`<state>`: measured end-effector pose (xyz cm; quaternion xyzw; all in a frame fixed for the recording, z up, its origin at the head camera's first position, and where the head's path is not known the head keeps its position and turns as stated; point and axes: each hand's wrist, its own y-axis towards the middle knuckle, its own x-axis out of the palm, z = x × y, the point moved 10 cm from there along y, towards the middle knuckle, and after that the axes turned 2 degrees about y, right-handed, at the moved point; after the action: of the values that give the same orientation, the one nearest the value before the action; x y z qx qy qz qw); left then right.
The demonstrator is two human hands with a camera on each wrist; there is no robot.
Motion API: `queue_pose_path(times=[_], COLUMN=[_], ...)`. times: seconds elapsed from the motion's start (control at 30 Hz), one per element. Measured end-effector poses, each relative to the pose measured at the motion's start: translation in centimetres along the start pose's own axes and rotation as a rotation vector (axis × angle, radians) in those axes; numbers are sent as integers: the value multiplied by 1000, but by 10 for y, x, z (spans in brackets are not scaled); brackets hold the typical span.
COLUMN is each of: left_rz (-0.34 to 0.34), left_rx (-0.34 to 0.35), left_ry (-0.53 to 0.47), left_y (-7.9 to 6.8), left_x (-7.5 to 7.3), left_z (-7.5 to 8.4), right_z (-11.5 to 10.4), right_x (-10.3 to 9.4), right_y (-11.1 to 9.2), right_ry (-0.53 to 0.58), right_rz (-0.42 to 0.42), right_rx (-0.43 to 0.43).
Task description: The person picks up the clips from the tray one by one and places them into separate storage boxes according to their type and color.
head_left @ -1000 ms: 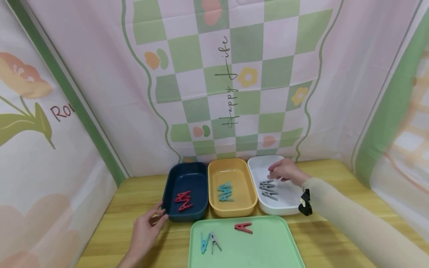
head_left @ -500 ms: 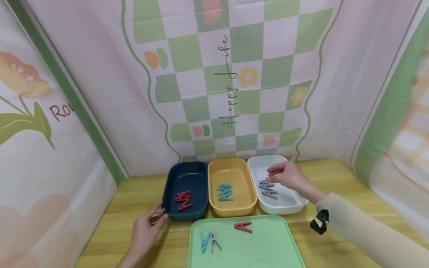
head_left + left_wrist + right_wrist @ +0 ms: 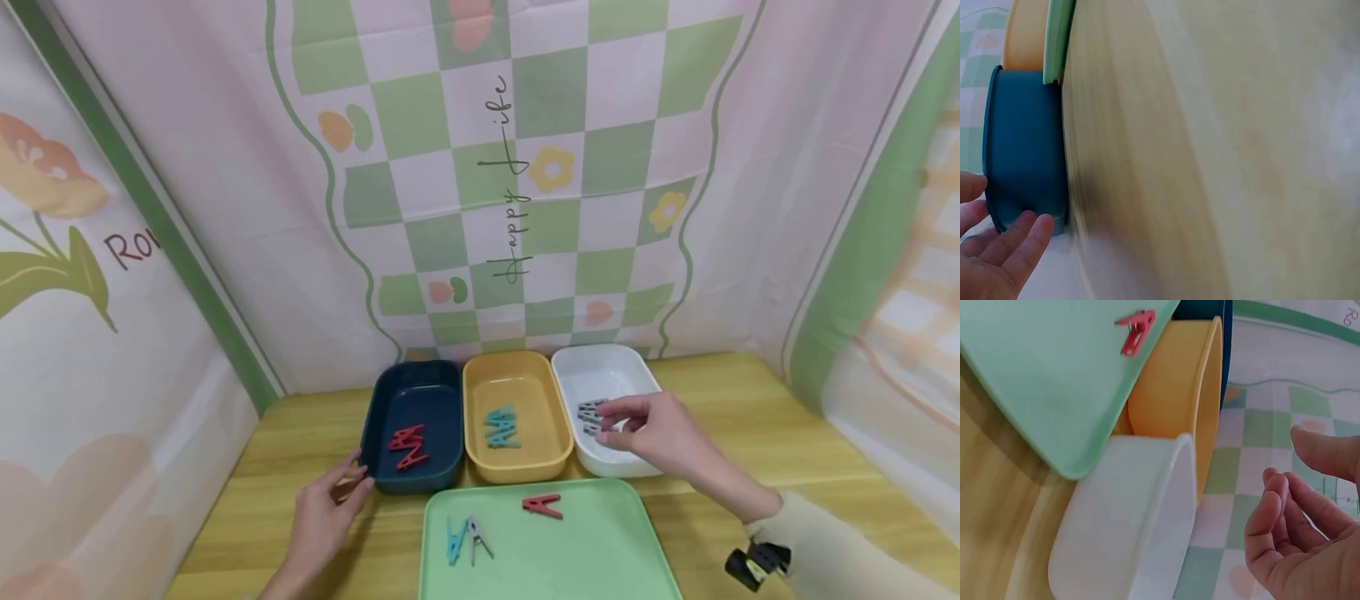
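Observation:
My left hand [image 3: 324,510] touches the front left corner of a dark blue tray [image 3: 422,396], its fingers [image 3: 1030,245] extended along the outer wall. Two or more red clothespins [image 3: 407,446] lie inside that tray. Over the front of a white tray [image 3: 611,372] is my right hand [image 3: 663,429], thumb and fingers apart with nothing between them. Grey clothespins [image 3: 591,410] lie in the white tray, partly covered by the fingers in the head view. Between these two, a yellow tray [image 3: 517,390] holds several light blue clothespins [image 3: 501,427].
In front of the deep trays lies a flat green tray [image 3: 570,558]. It bears a red clothespin [image 3: 543,506], a light blue clothespin [image 3: 456,540] and a grey clothespin [image 3: 477,537]. Everything stands on a wooden table [image 3: 247,508] against a printed cloth [image 3: 480,208].
My right hand has drawn back toward the front of the white tray, and its thumb and fingers have spread apart. My left hand stays at the blue tray's corner.

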<state>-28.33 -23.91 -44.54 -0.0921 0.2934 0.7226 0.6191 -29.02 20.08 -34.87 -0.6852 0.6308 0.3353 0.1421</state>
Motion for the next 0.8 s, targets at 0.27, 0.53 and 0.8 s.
queue_pose_path(times=[0.27, 0.53, 0.8], left_rz=[-8, 1, 2], left_rx=[-6, 16, 22], left_ry=[-14, -27, -18], left_y=[1, 0, -1], left_x=[1, 0, 0], left_z=[0, 3, 2], right_z=[-4, -5, -2], right_x=[15, 43, 65], right_y=[-32, -53, -58], right_ry=[77, 187, 208], right_rz=[-5, -73, -135], right_rx=[-19, -41, -41])
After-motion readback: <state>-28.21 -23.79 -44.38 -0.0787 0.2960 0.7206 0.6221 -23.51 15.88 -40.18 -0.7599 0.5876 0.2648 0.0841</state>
